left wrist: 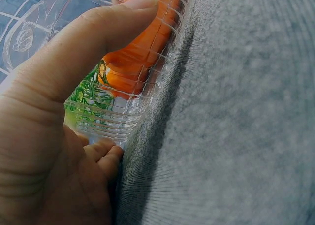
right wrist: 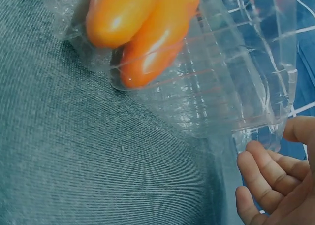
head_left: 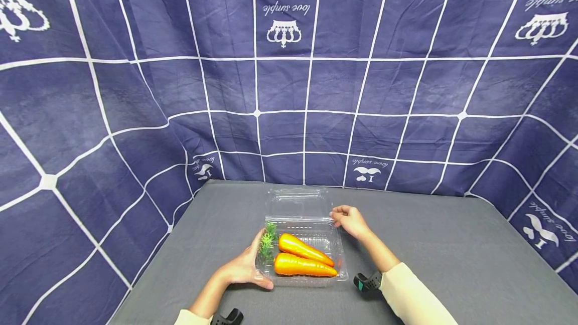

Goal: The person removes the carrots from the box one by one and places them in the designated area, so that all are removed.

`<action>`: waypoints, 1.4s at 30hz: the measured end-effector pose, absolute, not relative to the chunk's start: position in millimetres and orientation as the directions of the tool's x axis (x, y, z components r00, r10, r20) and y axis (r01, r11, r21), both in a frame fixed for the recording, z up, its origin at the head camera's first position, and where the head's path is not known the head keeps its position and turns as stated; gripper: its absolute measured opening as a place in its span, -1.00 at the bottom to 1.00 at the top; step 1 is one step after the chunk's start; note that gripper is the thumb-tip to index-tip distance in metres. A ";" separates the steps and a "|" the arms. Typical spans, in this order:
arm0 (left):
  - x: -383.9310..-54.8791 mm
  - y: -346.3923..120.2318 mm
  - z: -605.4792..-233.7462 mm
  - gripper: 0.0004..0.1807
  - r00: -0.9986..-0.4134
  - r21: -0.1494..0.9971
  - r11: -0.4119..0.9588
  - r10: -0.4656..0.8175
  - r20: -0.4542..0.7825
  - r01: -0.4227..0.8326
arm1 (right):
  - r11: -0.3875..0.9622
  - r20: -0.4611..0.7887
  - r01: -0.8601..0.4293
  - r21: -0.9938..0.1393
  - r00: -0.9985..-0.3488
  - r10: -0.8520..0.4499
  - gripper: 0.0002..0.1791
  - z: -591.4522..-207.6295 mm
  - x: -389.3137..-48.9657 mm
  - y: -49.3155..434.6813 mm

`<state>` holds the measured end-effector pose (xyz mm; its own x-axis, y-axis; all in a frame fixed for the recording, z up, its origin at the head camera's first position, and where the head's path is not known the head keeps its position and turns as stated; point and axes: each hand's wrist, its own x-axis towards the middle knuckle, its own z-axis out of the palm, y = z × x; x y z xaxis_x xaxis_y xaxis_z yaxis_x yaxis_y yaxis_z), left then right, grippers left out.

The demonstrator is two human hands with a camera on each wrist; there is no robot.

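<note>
Cream sleeves [head_left: 417,292] are angled in from the near side, and the clear box [head_left: 311,281] is held on the grey table [head_left: 429,250] at its left end by the left hand [head_left: 244,268], with the thumb spread wide from the fingers and laid along the front wall. Inside the box, two carrots [head_left: 303,265] are set side by side, tips rightward, beside greens [head_left: 267,245]. Farther off, the opened lid [head_left: 298,203] is pinched near its hinge between thumb and fingertips of the inward-turned right hand [head_left: 352,221], before blue cloth [head_left: 338,84].
</note>
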<state>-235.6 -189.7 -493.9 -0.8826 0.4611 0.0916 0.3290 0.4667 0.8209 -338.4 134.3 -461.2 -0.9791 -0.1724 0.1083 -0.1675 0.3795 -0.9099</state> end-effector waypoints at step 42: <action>-238.5 -192.2 -494.9 0.52 -0.880 0.848 0.439 0.471 0.062 0.295 | 0.314 0.188 -0.360 -0.878 -0.865 -0.465 -0.63 -445.6 -300.4 68.9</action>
<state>-238.5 -192.2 -494.9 -0.8799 0.4711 0.0624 0.2954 0.4392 0.8485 -300.4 68.9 -445.6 -0.8651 -0.4649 0.1884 -0.3602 0.3145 -0.8783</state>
